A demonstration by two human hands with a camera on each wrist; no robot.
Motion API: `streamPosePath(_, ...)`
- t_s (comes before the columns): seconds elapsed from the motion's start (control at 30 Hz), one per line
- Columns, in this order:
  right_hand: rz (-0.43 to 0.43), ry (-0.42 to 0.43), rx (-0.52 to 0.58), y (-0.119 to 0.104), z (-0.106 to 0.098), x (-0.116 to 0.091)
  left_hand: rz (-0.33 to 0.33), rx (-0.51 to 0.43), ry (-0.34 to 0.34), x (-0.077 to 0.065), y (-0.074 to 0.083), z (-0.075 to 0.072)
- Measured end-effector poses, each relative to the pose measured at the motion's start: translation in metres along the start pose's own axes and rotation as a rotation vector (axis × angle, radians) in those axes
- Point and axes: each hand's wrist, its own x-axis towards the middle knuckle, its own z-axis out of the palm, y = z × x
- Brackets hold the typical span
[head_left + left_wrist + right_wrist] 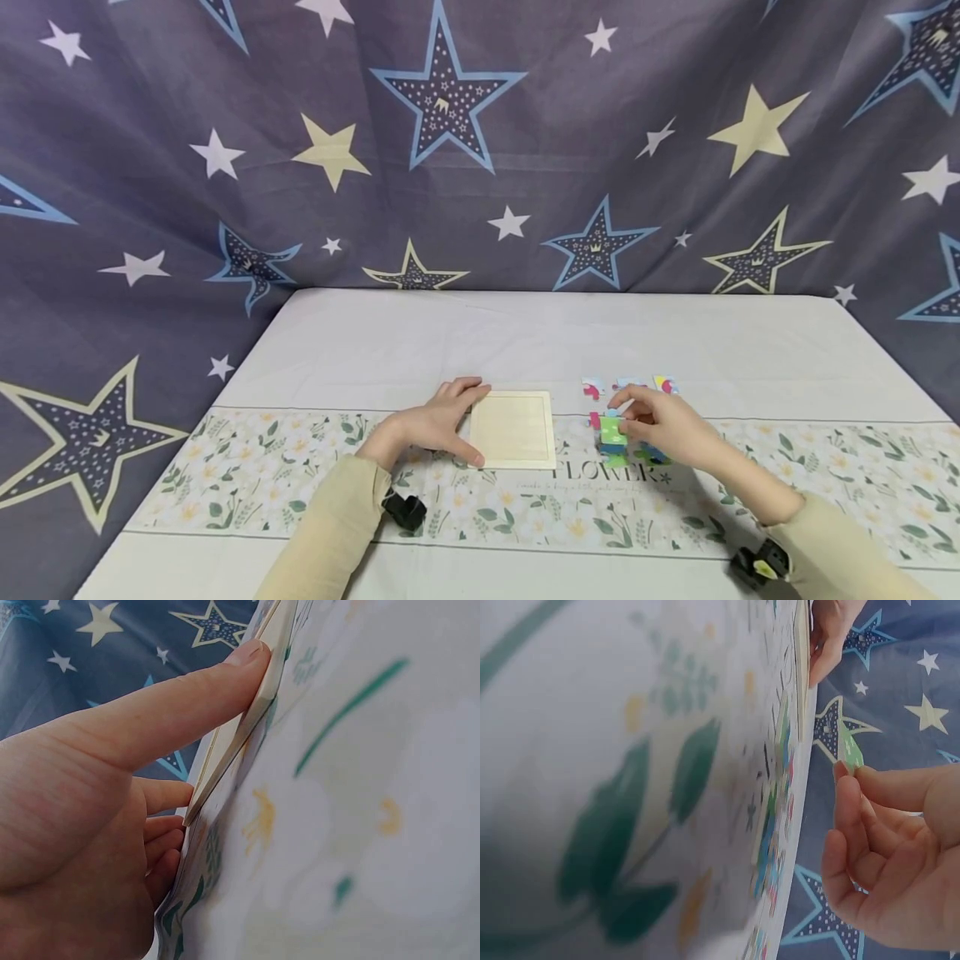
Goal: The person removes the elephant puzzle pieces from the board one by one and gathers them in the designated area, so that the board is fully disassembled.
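Observation:
A pale wooden puzzle tray with a raised rim lies flat, no pieces in it. My left hand rests at its left side, fingers spread. In the left wrist view the straight thumb touches the tray's edge near one corner, and the other fingers reach the side farther along. To the right, my right hand pinches a green jigsaw piece between thumb and fingers. The right wrist view shows that piece raised off the table. Colourful loose jigsaw pieces lie under and beyond this hand, some partly hidden.
A white tablecloth covers the table, with a floral printed band and lettering across it. Behind the table hangs a dark curtain with stars. A small black device sits at each wrist.

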Motion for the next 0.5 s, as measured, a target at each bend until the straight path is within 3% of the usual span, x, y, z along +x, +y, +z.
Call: streamPosePath(0.5,0.078,0.045,-0.056,0.022,-0.028,-0.03,-0.004,-0.001,0.001,-0.001,0.001,0.0)
